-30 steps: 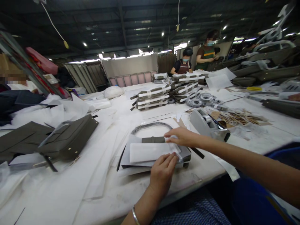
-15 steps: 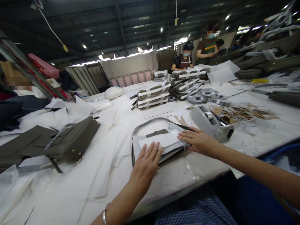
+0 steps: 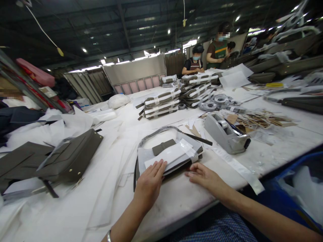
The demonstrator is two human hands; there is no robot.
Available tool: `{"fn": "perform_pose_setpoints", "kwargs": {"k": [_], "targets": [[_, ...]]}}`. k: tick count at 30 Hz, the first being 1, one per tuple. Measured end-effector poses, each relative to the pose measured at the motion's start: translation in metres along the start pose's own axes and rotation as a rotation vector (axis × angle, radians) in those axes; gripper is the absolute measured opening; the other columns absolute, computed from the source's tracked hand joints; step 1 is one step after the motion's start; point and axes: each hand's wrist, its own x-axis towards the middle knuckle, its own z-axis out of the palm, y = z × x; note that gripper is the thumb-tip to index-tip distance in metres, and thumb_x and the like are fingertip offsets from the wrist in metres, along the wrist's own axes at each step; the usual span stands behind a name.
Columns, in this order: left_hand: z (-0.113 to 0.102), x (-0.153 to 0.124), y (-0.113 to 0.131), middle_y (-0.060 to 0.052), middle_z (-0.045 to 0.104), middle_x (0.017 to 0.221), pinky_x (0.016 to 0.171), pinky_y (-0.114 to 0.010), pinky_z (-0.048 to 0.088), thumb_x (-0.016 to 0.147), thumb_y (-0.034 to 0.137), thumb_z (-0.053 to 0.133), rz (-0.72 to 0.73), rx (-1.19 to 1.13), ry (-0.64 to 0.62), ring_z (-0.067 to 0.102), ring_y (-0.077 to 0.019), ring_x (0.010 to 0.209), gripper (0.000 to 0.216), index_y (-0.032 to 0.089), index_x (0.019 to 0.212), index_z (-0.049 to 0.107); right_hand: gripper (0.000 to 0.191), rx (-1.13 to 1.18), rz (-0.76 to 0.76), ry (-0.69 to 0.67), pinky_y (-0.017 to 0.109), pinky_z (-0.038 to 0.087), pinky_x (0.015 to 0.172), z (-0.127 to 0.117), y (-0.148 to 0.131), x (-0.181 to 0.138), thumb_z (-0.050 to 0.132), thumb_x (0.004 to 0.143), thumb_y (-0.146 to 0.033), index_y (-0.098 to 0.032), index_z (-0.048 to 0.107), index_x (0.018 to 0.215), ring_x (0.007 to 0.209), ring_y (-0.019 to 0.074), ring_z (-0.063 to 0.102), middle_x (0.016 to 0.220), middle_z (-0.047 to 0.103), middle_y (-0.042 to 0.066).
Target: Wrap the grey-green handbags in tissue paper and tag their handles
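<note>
In the head view, a dark olive handbag (image 3: 164, 147) lies flat on the table in front of me. Its wrapped handle (image 3: 148, 136) arches away, and a white paper sheet (image 3: 171, 154) covers part of its front. My left hand (image 3: 150, 181) rests flat on the paper's near left part, fingers extended. Just off the bag's near right edge is my right hand (image 3: 205, 176), its fingers loosely bent and apart, nothing visible in them. Clear tape shines on the paper's right end. A whitish strip (image 3: 238, 168) runs past the right hand over the table edge.
A grey tape dispenser (image 3: 222, 136) stands right of the bag. Behind are stacked wrapped bags (image 3: 161, 104), tape rolls (image 3: 214, 102) and brown tags (image 3: 254, 119). More olive bags (image 3: 70, 158) lie left. A blue bin (image 3: 285, 195) sits below right. Two masked people work across the table.
My right hand has come off the bag's right end and moved toward me, uncovering the dark strap there. My left hand has slid slightly nearer, still on the paper. The view has shifted a little.
</note>
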Motion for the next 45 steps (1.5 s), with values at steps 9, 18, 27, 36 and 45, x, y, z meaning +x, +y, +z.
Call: {"fn": "perform_pose_setpoints", "kwargs": {"k": [9,18,27,36,45], "targets": [[-0.025,-0.003,-0.016,-0.007,0.043,0.152,0.106,-0.039,0.049,0.084,0.014,0.057,0.051,-0.075,-0.117,0.050,-0.0243,0.133,0.074,0.023,0.152,0.030,0.024,0.586,0.094,0.181,0.042,0.045,0.109,0.030,-0.001,0.025,0.070,0.069,-0.026,-0.026,0.057,0.089,0.111,0.0232,0.066,0.106,0.071,0.006],[-0.006,-0.023,-0.008,-0.010,0.042,0.152,0.109,-0.044,0.045,0.089,0.025,0.061,-0.034,0.039,0.048,0.046,-0.0270,0.137,0.074,0.017,0.153,0.026,0.037,0.440,-0.013,-0.144,0.040,0.045,0.106,0.059,-0.022,0.018,0.070,0.066,-0.018,-0.020,0.068,0.103,0.109,0.0234,0.065,0.110,0.073,0.004],[0.002,-0.017,-0.008,-0.008,0.049,0.147,0.100,-0.036,0.052,0.094,0.019,0.053,-0.154,0.066,0.244,0.057,-0.0238,0.126,0.071,0.023,0.156,0.019,0.034,-0.656,-0.580,0.014,0.047,0.043,0.109,-0.022,-0.022,0.022,0.059,0.086,-0.029,-0.023,0.067,0.118,0.121,0.0273,0.059,0.126,0.067,0.009],[0.004,-0.014,-0.008,-0.003,0.047,0.149,0.098,-0.034,0.053,0.094,0.019,0.056,-0.238,0.018,0.255,0.059,-0.0230,0.124,0.071,0.028,0.155,0.021,0.027,-1.476,-0.494,0.390,0.041,0.051,0.091,-0.144,0.015,0.016,0.046,0.096,-0.028,-0.018,0.071,0.101,0.102,0.0286,0.065,0.103,0.072,0.012],[0.005,-0.020,-0.012,-0.003,0.048,0.148,0.099,-0.034,0.051,0.094,0.020,0.057,-0.193,0.017,0.251,0.059,-0.0230,0.124,0.072,0.029,0.155,0.021,0.036,-1.313,-0.158,0.398,0.032,0.049,0.072,-0.157,-0.024,0.012,0.045,0.095,-0.041,-0.025,0.077,0.096,0.090,0.0256,0.070,0.097,0.077,0.005]]}}
